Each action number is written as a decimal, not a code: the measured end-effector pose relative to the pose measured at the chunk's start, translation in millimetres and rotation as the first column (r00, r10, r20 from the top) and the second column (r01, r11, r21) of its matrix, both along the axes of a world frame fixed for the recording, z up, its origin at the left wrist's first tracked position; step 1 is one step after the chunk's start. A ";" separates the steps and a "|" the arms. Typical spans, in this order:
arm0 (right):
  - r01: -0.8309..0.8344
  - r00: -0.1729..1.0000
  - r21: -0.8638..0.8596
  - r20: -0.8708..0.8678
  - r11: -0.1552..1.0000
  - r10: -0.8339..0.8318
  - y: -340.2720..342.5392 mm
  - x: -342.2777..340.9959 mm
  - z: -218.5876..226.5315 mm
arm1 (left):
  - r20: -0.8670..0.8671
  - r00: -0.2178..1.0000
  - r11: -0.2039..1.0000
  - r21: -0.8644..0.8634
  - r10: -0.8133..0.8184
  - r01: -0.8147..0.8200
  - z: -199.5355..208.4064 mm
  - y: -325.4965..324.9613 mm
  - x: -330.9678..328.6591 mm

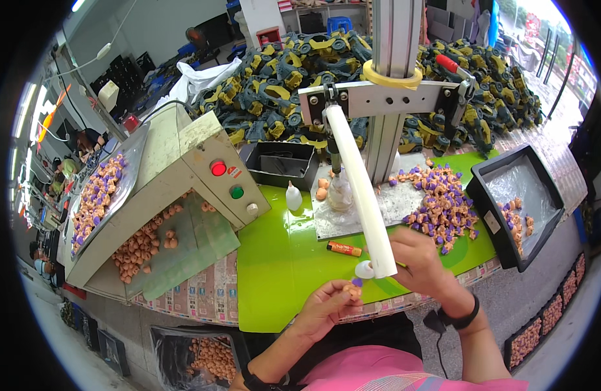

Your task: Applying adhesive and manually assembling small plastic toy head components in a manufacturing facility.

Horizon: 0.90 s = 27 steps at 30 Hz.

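Observation:
My left hand [323, 307] pinches a small tan toy figure [352, 290] with a purple piece [357, 282] at its top, over the mat's front edge. Just above that piece is the rounded end of a small white squeeze bottle [364, 269]. My right hand [414, 257] is closed, with fingers curled, and appears to grip this bottle from the right. A long white lever handle [360, 189] crosses in front and hides the fingertips. An orange tube [344, 248] lies just beyond, and another white bottle [293, 196] stands farther back on the green mat [268, 260].
A press post [385, 143] rises behind the lever. Tan and purple figures [444, 202] are heaped at right beside a black bin [548, 225]. A beige machine [199, 153] with tan parts stands left. Yellow-grey toy vehicles [268, 98] pile up behind. A parts crate [163, 352] sits below.

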State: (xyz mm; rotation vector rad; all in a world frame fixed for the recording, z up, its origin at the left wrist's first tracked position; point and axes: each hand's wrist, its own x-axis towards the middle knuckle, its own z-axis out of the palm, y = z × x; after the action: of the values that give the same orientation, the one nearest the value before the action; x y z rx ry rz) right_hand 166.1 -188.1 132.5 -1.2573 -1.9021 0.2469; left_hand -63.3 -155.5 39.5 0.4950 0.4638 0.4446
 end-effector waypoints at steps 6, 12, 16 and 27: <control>-0.155 0.961 0.504 0.277 0.850 0.011 81.8 1.9 108.0 | -0.063 0.987 0.989 0.007 0.147 -0.147 0.2 17.9 0.1; 0.026 0.996 0.572 0.058 0.820 -0.072 158.3 20.7 130.3 | -0.058 0.984 0.986 0.038 0.166 -0.164 7.3 28.0 -5.7; 0.193 0.981 0.423 -0.100 0.885 -0.165 138.3 20.8 87.5 | -0.104 0.964 0.970 0.048 0.243 -0.239 2.6 39.2 -29.5; 0.028 0.965 0.041 0.260 0.999 -0.038 140.4 24.9 -124.2 | -0.142 0.955 0.953 0.193 0.261 -0.232 7.0 78.6 -1.2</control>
State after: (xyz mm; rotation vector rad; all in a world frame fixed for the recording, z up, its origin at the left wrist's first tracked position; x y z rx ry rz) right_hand 191.1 -47.6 8.3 -1.3487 -2.0949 0.0280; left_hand -64.4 -76.9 46.5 0.6499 0.6555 0.6934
